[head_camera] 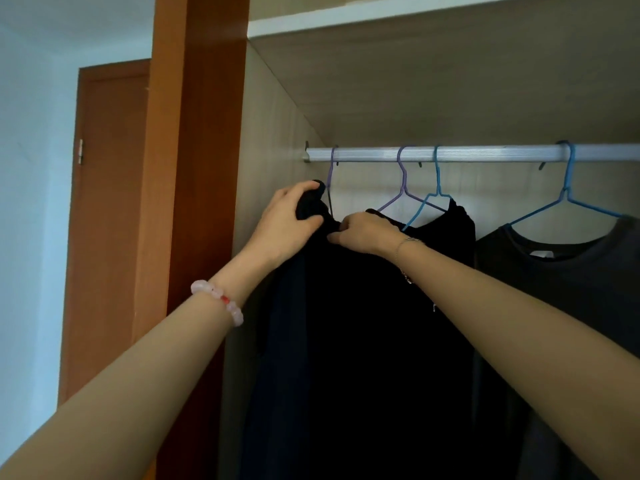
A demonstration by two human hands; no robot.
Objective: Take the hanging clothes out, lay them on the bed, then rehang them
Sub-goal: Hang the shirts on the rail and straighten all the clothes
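While both bare arms reach up into the wardrobe [277,109], the left hand [289,221] is curled tight around a bunched bit of black fabric at the top of the black garment [363,323], thumb under & fingers over, just below the rail [485,153]. The right hand [367,233] sits touching it on the right, fingers pinched closed on the same garment's neck/shoulder edge. That garment hangs at the far left end of the rail, under a purple hanger hook [331,168] (can't tell exactly how the hook meets the cloth, the hands cover it). Just right of it a second purple hanger [403,188] & a blue hanger [438,188] sit close together w/ more black cloth on them. Further right, well apart, another blue hanger [568,192] carries a grey t-shirt [571,271] w/ a white neck label. Left wrist has a pale pink bead bracelet [218,301]; right wrist a thin chain bracelet [403,252]. Left of the wardrobe: brown door [104,220], light blue wall [31,202].
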